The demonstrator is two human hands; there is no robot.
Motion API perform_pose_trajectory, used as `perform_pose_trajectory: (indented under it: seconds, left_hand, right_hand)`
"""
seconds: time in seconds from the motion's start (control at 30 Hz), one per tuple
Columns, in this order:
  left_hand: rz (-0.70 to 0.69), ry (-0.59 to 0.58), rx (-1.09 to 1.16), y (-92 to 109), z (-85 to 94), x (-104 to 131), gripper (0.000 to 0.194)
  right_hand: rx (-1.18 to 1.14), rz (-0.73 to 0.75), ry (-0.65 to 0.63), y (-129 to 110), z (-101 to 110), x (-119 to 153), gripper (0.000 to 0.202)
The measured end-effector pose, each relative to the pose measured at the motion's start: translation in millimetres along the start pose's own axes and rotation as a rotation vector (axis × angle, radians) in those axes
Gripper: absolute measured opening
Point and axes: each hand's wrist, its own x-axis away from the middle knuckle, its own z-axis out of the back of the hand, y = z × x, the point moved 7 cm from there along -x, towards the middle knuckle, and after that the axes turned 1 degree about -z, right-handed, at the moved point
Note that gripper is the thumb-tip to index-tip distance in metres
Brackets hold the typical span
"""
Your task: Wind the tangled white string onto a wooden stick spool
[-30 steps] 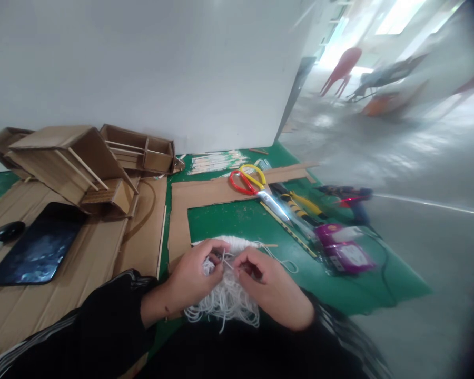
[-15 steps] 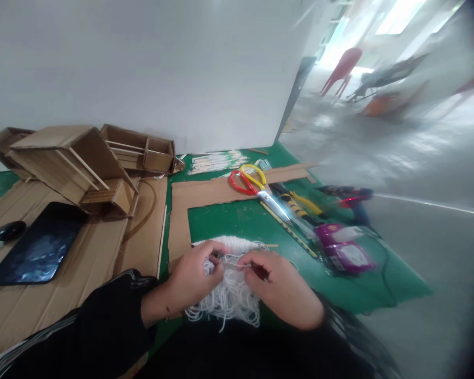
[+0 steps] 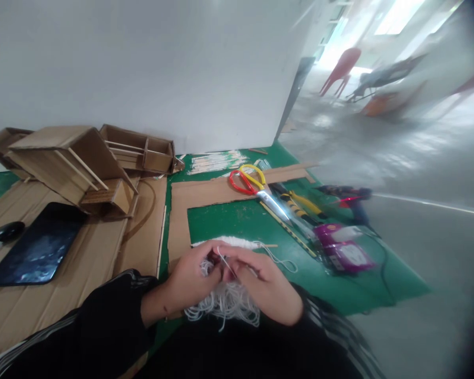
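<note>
White yarn (image 3: 229,304) lies in a loose tangle of loops under my hands at the table's near edge. My left hand (image 3: 195,273) is closed, its fingers pinching yarn strands over the tangle. My right hand (image 3: 260,281) meets it fingertip to fingertip, closed on a strand that loops up over the index finger. Just beyond the hands, white yarn is wound along a thin wooden stick (image 3: 272,246), whose bare end points right. A slack loop of yarn trails to the right of it. The fingertips partly hide one another.
Scissors (image 3: 274,202) with red and yellow handles lie ahead on a cardboard strip (image 3: 205,195). Pliers (image 3: 308,204), a purple packet (image 3: 343,247) and a glue gun (image 3: 351,197) are at the right. On the left are a black tablet (image 3: 39,245) and cardboard boxes (image 3: 63,168).
My right hand has moved left to meet my left hand, and the strand that was stretched between them now loops over the right fingers. The left hand has barely moved.
</note>
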Motion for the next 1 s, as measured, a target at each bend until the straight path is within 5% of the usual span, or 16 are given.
perform_pose_trajectory:
  seconds: [0.3, 1.0]
  left_hand:
    - [0.058, 0.024, 0.11, -11.6, 0.4, 3.5, 0.031]
    - [0.071, 0.029, 0.111, -14.8, 0.6, 3.1, 0.025]
  right_hand:
    - [0.318, 0.017, 0.248, 5.0, 12.2, 2.2, 0.014]
    - [0.458, -0.038, 0.193, 11.7, 2.6, 4.1, 0.016]
